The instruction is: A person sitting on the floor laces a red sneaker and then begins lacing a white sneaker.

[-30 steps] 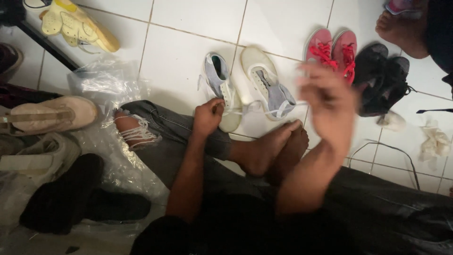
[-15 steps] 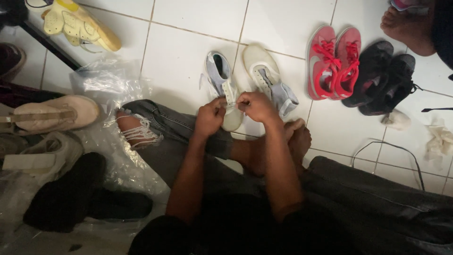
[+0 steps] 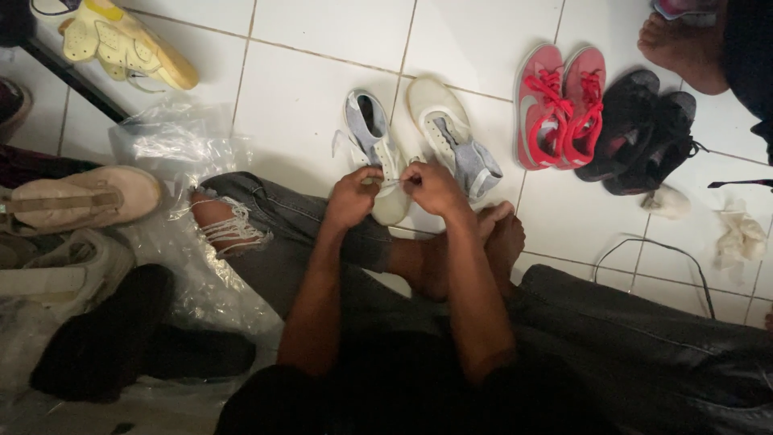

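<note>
From the head camera, you're sitting cross-legged on the tiled floor (image 3: 322, 97), and your left hand (image 3: 352, 196) and right hand (image 3: 432, 186) are meeting close together over the white-and-grey shoe (image 3: 373, 145), each pinching the white lace (image 3: 391, 184) stretched between them. That shoe is lying straight ahead of your hands, toe toward you and heel away, so its long axis is running front to back. Your left hand is sitting nearer over its toe, while its mate (image 3: 451, 137) is resting just beside it on the right.
</note>
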